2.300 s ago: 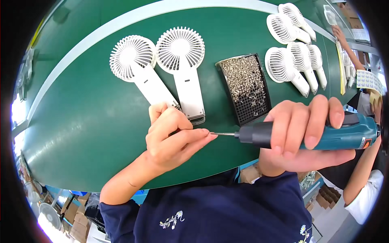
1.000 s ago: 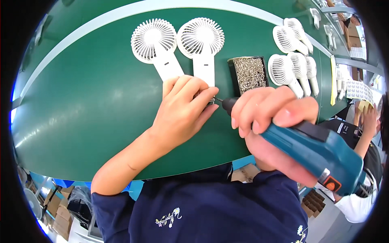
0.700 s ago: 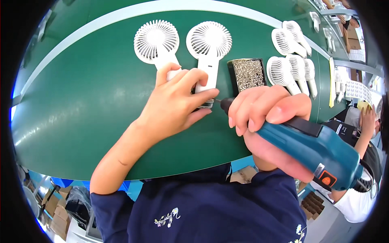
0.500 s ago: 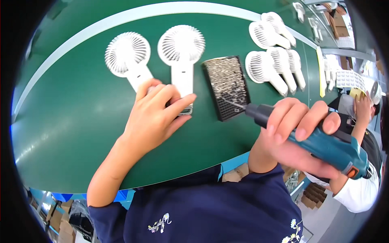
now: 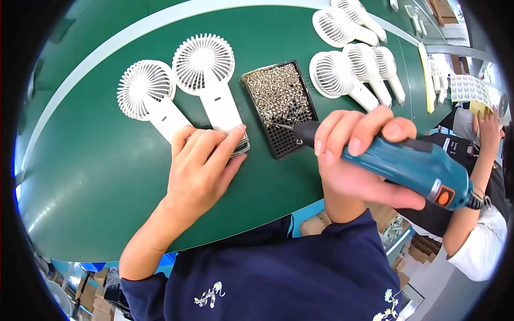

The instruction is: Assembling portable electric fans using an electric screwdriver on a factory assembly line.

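Now screwdriver (image 5: 409,167), gripped by right hand (image 5: 342,174), has reached tray (image 5: 284,143); left hand (image 5: 195,174) holds fan (image 5: 219,107).

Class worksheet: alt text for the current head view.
The right hand holds a teal power screwdriver, its tip at a black tray of screws; the left hand is at the handles of two white fans on a green table.

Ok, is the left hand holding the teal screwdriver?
No, the right hand grips the screwdriver, while the left hand is at the white fan handles.
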A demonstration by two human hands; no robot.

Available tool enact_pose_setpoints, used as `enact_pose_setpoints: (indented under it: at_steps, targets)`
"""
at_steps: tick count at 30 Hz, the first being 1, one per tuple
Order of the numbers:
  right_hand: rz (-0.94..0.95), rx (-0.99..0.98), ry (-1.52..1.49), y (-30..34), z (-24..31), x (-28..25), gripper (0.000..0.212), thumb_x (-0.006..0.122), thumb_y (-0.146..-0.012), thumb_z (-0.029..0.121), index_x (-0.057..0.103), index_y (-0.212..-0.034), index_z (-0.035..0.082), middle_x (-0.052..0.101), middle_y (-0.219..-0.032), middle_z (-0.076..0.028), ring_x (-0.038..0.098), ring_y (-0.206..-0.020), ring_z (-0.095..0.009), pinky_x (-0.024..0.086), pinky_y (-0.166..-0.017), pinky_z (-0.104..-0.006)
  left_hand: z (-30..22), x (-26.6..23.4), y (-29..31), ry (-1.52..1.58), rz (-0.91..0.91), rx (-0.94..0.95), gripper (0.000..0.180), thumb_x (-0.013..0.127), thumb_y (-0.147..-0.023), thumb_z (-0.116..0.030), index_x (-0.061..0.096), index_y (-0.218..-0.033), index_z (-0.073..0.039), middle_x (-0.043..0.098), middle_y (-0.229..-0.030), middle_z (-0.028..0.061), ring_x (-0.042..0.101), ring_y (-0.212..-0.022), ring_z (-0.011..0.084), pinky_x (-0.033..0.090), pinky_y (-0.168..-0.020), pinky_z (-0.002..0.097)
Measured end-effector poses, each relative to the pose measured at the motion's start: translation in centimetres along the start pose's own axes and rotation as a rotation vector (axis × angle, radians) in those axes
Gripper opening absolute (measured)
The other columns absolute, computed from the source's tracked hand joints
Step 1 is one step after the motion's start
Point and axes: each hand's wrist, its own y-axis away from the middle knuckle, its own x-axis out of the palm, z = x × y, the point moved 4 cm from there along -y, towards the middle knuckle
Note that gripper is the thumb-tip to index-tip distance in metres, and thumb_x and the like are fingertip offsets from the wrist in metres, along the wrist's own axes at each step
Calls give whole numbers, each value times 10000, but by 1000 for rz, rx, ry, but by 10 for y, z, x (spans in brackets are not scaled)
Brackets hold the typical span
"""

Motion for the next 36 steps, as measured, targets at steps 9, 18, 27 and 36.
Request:
enact_pose_setpoints:
  at_steps: [9, 18, 27, 36]
  targets:
    - [-69, -24, -43, -14, 35, 38, 636, 627, -898, 577, 501, -1186, 24, 533, -847, -59, 537, -511, -155, 478, -471, -307, -6, -22, 0, 241, -96, -33, 460, 861, -650, -100, 700, -1080, -76, 556, -855, 10, 539, -766, 194, 376, -772, 340]
    - [-91, 108, -184, -18, 29, 50, 602, 634, -902, 552, 494, -1166, 30, 539, -831, -61, 546, -481, -162, 509, -450, -316, -7, -19, 3, 419, -106, -21, 226, 858, -644, -47, 729, -822, -96, 514, -702, -24, 485, -663, 162, 335, -716, 326]
    - [116, 88, -128, -19, 8, 70, 685, 642, -866, 655, 489, -1152, 52, 549, -830, -83, 527, -456, -188, 508, -431, -335, 1, -23, 6, 221, -95, 18, 214, 841, -658, -63, 716, -828, -97, 525, -712, -16, 504, -706, 177, 328, -751, 348]
    - [10, 145, -138, -13, -11, 90, 334, 660, -923, 241, 515, -1122, 15, 561, -833, -139, 566, -635, -241, 491, -559, -368, 20, -26, 11, 136, -111, -22, 233, 822, -696, -94, 702, -895, -111, 565, -780, -23, 547, -784, 167, 343, -806, 356]
